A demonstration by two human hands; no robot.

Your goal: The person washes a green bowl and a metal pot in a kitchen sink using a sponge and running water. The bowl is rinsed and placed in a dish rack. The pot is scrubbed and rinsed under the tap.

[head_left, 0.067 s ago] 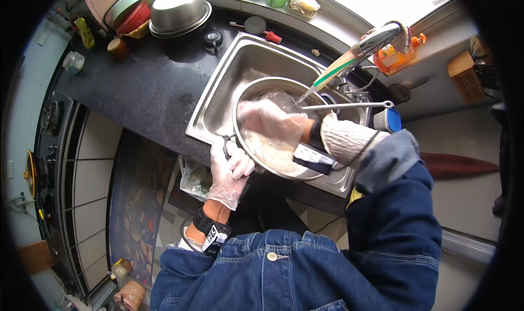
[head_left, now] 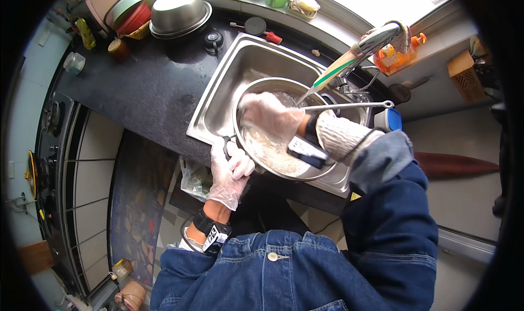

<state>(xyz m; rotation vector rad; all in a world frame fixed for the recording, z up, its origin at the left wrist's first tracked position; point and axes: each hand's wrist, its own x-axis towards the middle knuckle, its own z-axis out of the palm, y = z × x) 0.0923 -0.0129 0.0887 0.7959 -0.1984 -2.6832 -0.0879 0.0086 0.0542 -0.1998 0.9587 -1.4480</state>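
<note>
A round metal pot (head_left: 273, 80) sits in the steel sink (head_left: 214, 114), with pale wet grains (head_left: 275, 157) that look like rice and cloudy water inside. My left hand (head_left: 229, 172), in a clear plastic glove, is closed round the pot's dark side handle (head_left: 225, 145) at its near left. Inside the pot is my right hand (head_left: 270, 114), also gloved; motion smears its fingers, so their shape cannot be made out. Water runs into the pot from the cream and green sleeve (head_left: 334, 73) on the faucet (head_left: 382, 36), beyond my right hand.
A thin metal rod (head_left: 355, 105) extends over the sink's right side. Metal basins (head_left: 177, 13) stand at the back left of the dark counter (head_left: 142, 81). An orange pump bottle (head_left: 390, 60) is behind the faucet, and a blue-lidded container (head_left: 392, 120) is right of the sink.
My right forearm has shifted slightly left and my right hand has moved within the pot. My left hand keeps its hold on the handle.
</note>
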